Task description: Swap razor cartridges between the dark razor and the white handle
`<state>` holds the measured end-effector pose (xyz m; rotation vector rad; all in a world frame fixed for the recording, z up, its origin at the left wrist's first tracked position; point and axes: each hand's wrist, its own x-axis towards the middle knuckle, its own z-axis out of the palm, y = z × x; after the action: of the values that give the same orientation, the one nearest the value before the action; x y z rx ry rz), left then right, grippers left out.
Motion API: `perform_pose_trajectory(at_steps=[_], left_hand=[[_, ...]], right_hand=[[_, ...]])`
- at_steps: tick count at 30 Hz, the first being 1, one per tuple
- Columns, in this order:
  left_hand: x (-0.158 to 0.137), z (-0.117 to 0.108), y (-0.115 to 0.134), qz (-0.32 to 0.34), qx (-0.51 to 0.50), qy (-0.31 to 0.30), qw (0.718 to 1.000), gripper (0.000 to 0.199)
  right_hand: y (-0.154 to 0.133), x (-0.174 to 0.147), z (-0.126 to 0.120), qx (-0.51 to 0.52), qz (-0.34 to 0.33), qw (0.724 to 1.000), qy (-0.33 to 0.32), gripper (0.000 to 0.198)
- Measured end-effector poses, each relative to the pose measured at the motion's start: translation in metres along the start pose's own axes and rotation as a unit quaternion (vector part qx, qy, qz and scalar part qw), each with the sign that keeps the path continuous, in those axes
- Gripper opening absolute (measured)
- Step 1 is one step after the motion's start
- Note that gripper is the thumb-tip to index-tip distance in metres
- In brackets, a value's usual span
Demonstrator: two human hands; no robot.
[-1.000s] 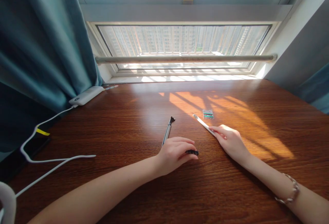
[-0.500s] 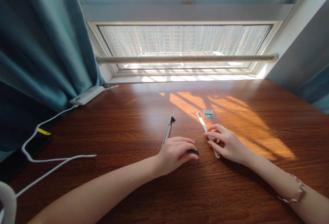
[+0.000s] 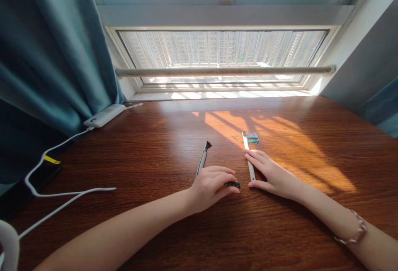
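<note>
A white toothbrush [image 3: 250, 166] lies on the wooden table with its head pointing towards the window. My right hand [image 3: 268, 173] rests beside it, fingers spread, with the fingertips touching the handle's right side. Against the brush head sits a small clear case [image 3: 253, 138] with green strips inside. My left hand [image 3: 213, 188] is closed on a small black piece [image 3: 232, 184], pinched between thumb and fingers; most of it is hidden. Just beyond that hand lies a grey razor handle [image 3: 202, 161] with a black end, its lower part covered by the hand.
At the left edge, a white power bank [image 3: 105, 115] lies by the blue curtain [image 3: 62, 47], with a white cable [image 3: 62, 195] running from it across the table [image 3: 149, 130]. A metal bar [image 3: 224, 71] crosses in front of the window. Sunlight falls on the right half.
The toothbrush has turned more upright in view, and its head has shifted right to the clear case. My right hand has opened from around the handle. My left hand stays put.
</note>
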<state>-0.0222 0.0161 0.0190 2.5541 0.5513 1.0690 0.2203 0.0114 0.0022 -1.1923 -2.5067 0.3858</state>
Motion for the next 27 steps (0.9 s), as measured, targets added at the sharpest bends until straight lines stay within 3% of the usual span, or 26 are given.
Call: perform_pose_trajectory(at_steps=[13,18,21,23,27], left_hand=[[-0.002,0.001,-0.001,0.008,-0.005,0.006,1.0,0.016],[-0.002,0.0,0.0,-0.017,-0.029,0.005,0.999,0.016],[-0.001,-0.001,0.002,-0.077,-0.08,0.008,0.994,0.016],[0.001,-0.003,0.005,-0.155,-0.132,0.011,0.979,0.017],[0.007,-0.006,0.013,-0.324,-0.284,0.038,0.902,0.016]], right_hand=[[0.001,-0.001,-0.011,-0.087,-0.024,0.996,0.006,0.08],[0.002,-0.001,-0.013,-0.106,-0.023,0.994,0.032,0.072],[0.003,0.0,-0.014,-0.112,-0.032,0.992,0.055,0.064],[0.0,-0.001,-0.015,-0.109,-0.049,0.989,0.082,0.059],[-0.015,0.0,-0.017,-0.045,-0.099,0.983,0.148,0.042]])
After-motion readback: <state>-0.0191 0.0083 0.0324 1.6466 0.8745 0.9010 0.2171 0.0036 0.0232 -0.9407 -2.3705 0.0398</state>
